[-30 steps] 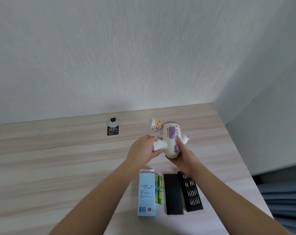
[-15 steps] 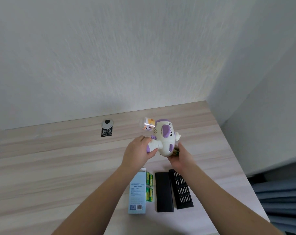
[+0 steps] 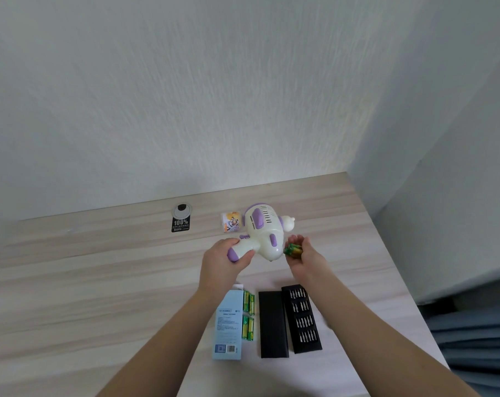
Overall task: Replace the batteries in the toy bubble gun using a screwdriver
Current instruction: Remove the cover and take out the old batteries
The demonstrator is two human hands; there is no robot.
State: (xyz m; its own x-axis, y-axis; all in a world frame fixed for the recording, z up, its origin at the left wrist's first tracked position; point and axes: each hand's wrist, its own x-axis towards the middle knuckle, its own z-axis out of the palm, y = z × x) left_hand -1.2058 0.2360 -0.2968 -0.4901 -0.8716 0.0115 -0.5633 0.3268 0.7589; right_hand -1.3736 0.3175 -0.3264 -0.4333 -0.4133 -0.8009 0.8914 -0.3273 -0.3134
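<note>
Currently, head view: I see the left hand [image 3: 224, 257] closed around the purple-capped handle of the toy bubble gun [image 3: 260, 234], held just above the table [image 3: 100, 282], while the right hand [image 3: 301, 253], palm up and fingers half-curled, cups greenish batteries [image 3: 292, 250] just beside the gun's body. I judge the gun a light, rigid, glossy plastic shell, somewhat slippery on its rounded body, so the handle is the sound place to hold; the batteries are small, smooth and prone to roll from an open palm.
</note>
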